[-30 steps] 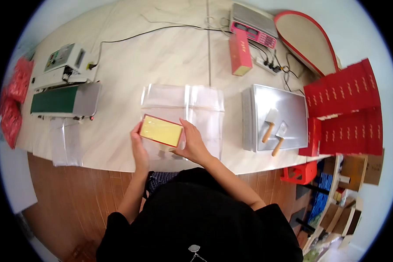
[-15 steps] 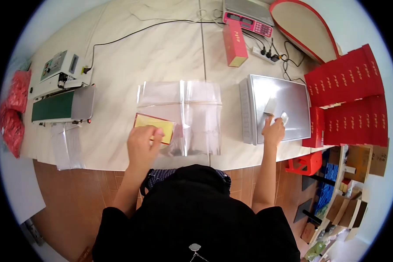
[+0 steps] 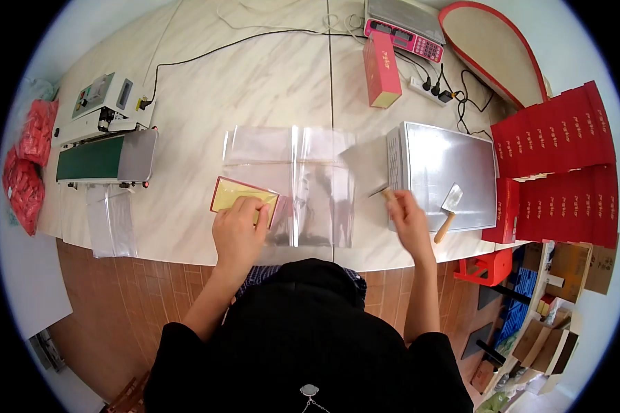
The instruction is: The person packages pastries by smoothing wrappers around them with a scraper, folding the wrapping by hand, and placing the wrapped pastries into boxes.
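My left hand [image 3: 241, 227] rests with curled fingers on the near right part of a shallow yellow box with a red rim [image 3: 238, 193]. Beside and partly under it, a clear plastic sheet [image 3: 317, 206] lies flat on the table. My right hand [image 3: 410, 224] is closed around the wooden handle of a scraper [image 3: 387, 194], between the sheet and a silver metal box [image 3: 455, 155]. The held tool's blade is thin and blurred. On the metal box lies a small trowel with a wooden handle [image 3: 444, 226], its handle reaching over the near edge.
A machine with a green belt [image 3: 89, 162] stands at the left. Far right are a red carton [image 3: 382, 72], a pink scale [image 3: 410, 41], a power strip [image 3: 427, 89] and stacked red boxes [image 3: 558, 138]. Clear plastic bags [image 3: 110, 220] hang over the front left edge.
My right hand has moved left off the metal box, carrying the scraper, while the small trowel stays there. My left hand has shifted slightly right on the yellow box.
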Motion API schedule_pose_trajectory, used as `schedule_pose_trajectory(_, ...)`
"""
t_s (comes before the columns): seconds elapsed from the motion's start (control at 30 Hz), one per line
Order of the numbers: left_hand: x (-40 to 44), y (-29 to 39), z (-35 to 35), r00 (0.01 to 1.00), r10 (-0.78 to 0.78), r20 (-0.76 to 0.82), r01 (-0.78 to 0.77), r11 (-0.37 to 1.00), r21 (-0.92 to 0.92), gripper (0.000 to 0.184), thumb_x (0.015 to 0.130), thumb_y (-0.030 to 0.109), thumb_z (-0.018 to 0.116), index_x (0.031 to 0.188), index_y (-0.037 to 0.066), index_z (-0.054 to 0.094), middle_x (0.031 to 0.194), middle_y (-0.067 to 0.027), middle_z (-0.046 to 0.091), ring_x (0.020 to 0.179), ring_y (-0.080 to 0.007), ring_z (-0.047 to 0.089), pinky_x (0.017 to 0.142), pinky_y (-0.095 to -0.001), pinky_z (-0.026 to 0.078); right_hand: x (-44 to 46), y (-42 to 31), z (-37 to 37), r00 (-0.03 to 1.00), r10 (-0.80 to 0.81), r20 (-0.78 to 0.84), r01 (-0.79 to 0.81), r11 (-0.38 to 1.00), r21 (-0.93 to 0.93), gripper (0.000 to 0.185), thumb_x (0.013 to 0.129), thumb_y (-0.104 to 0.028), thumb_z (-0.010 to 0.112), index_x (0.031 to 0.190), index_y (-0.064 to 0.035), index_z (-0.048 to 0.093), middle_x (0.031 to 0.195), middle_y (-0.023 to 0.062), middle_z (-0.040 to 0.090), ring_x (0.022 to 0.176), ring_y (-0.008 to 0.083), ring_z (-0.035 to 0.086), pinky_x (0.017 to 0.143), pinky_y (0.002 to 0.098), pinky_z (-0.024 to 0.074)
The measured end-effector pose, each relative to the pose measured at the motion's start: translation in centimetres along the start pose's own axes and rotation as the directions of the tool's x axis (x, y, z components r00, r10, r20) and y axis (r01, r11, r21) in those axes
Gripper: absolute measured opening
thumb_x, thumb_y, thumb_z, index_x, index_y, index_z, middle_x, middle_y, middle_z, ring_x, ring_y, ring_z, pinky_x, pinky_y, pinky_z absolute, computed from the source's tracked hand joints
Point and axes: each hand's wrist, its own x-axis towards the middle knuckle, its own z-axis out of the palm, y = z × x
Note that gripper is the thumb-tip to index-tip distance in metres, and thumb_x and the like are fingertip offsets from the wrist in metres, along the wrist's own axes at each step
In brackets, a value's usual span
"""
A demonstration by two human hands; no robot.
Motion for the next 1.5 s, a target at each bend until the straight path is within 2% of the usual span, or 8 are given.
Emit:
schedule_pose_trajectory(0.13,0.2,-1.1,0.2,0.995,0.076,-0.066,-0.071,0.994,0.078,0.013,0.084,0.016,0.070,0.084,0.007,0.061,0.090,-0.0036,0.063,0.083,-0.0250,0.059,0.076,-0.0374,0.041,-2.0,-5.5,0.7,0.973,-0.140,0.186,0.144,0.990,-0.009,0.021,0.094,-0.016,0.065,0.106,-0.0002,0.060,0.084,0.0166,0.066,0.069,0.0294,0.064,0.063,0.0355,0.0500)
schedule_pose_trajectory(0.2,0.1,-1.4,0.3,0.997,0.051,-0.051,-0.045,0.992,0.120,0.014,0.083,0.016,0.071,0.084,0.008,0.060,0.094,-0.0038,0.060,0.089,-0.0243,0.056,0.079,-0.0384,0.039,-2.3,-6.7,1.0,0.895,-0.317,0.315,0.330,0.944,0.010,0.019,0.090,-0.013,0.068,0.102,-0.0011,0.062,0.082,0.0148,0.065,0.070,0.0307,0.064,0.062,0.0361,0.0497)
schedule_pose_trajectory(0.3,0.2,-1.8,0.6,0.997,0.051,-0.065,-0.043,0.992,0.118,0.015,0.082,0.017,0.072,0.083,0.009,0.060,0.095,-0.0036,0.058,0.091,-0.0247,0.054,0.079,-0.0389,0.038,-2.6,-6.9,1.9,0.860,-0.382,0.339,0.404,0.915,0.004,0.017,0.088,-0.012,0.069,0.100,-0.0019,0.063,0.082,0.0143,0.065,0.071,0.0329,0.063,0.063,0.0371,0.0501)
schedule_pose_trajectory(0.73,1.9,-3.4,-1.3,0.988,-0.031,-0.154,0.040,0.998,0.054,0.021,0.078,0.015,0.075,0.092,0.009,0.062,0.095,-0.0049,0.056,0.095,-0.0265,0.052,0.084,-0.0401,0.040,-2.5,-8.3,4.9,0.864,-0.371,0.341,0.415,0.907,-0.065,0.017,0.089,-0.015,0.068,0.101,-0.0050,0.061,0.085,0.0114,0.067,0.071,0.0303,0.066,0.061,0.0371,0.0512)
schedule_pose_trajectory(0.83,3.0,-3.7,-2.3,0.977,0.047,-0.209,-0.056,0.998,-0.038,0.024,0.079,0.012,0.075,0.100,0.009,0.065,0.100,-0.0060,0.058,0.099,-0.0282,0.053,0.090,-0.0423,0.040,-2.0,-8.7,5.7,0.857,-0.388,0.340,0.435,0.897,-0.071,0.017,0.090,-0.015,0.067,0.102,-0.0054,0.061,0.083,0.0115,0.067,0.070,0.0308,0.066,0.059,0.0381,0.0503)
schedule_pose_trajectory(0.93,3.4,-5.4,-2.4,0.982,0.184,-0.050,-0.189,0.974,-0.124,0.022,0.080,0.009,0.072,0.101,0.010,0.068,0.102,-0.0049,0.061,0.101,-0.0275,0.056,0.096,-0.0427,0.041,-1.2,-9.0,6.3,0.849,-0.381,0.366,0.437,0.896,-0.079,0.019,0.090,-0.014,0.068,0.104,-0.0036,0.060,0.081,0.0138,0.068,0.068,0.0324,0.065,0.060,0.0368,0.0498)
schedule_pose_trajectory(1.1,3.4,-6.1,-2.0,0.944,0.330,-0.020,-0.329,0.934,-0.136,0.008,0.080,0.006,0.068,0.087,0.009,0.069,0.096,-0.0026,0.065,0.097,-0.0223,0.063,0.103,-0.0447,0.044,-0.2,-9.5,7.1,0.847,-0.400,0.350,0.453,0.888,-0.081,0.019,0.090,-0.015,0.068,0.105,-0.0035,0.061,0.083,0.0138,0.069,0.069,0.0328,0.066,0.060,0.0373,0.0507)
schedule_pose_trajectory(1.5,3.1,-7.4,-1.9,0.832,0.554,-0.033,-0.553,0.822,-0.138,0.008,0.074,0.004,0.067,0.082,0.003,0.066,0.093,-0.0063,0.066,0.091,-0.0257,0.065,0.080,-0.0371,0.052,-0.4,-9.9,7.5,0.853,-0.403,0.331,0.466,0.874,-0.136,0.016,0.092,-0.019,0.063,0.103,-0.0072,0.060,0.087,0.0103,0.067,0.072,0.0320,0.065,0.059,0.0410,0.0500)
